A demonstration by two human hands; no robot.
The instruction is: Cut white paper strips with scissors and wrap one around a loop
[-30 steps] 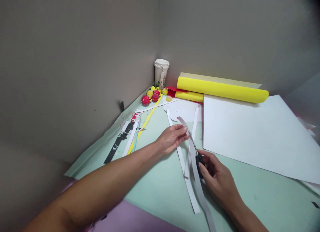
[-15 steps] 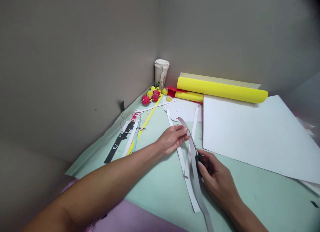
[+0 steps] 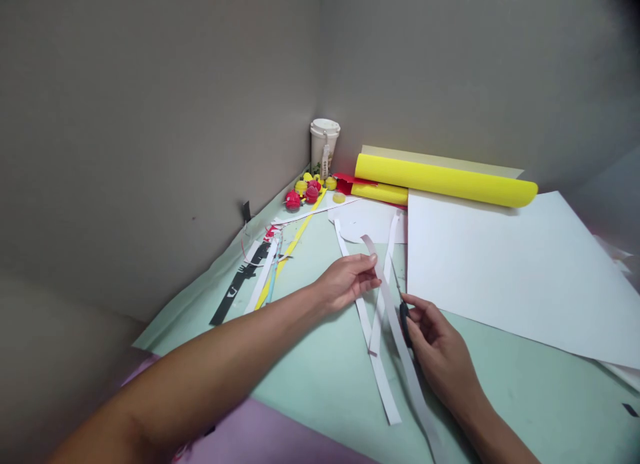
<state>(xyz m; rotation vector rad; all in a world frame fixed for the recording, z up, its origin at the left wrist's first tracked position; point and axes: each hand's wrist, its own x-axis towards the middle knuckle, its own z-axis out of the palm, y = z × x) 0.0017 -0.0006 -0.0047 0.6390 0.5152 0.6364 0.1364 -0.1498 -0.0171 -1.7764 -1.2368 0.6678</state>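
Observation:
My left hand [image 3: 350, 281] pinches a long white paper strip [image 3: 399, 334] near its upper end. The strip hangs slanting down past the bottom edge of the view. In my right hand [image 3: 440, 347] is a pair of scissors [image 3: 405, 323] with black handles, their blades pointing up and away. The blades stand just to the right of the held strip, apart from it as far as I can see. Beneath, a second white strip [image 3: 384, 391] and a third white strip [image 3: 389, 264] lie crossing on the pale green table cover [image 3: 310, 377].
A yellow roll [image 3: 445, 179] rests at the back over a large white sheet [image 3: 490, 271]. Red and yellow paper lanterns [image 3: 293, 199] stand by a white cup [image 3: 325, 147] in the corner. Black scraps [image 3: 235, 291] and a yellow strip [image 3: 300, 232] lie left.
The scissors have moved slightly right, away from the held strip, and their blades look closer together. The strip's lower part has swung to the right. My left hand has barely shifted.

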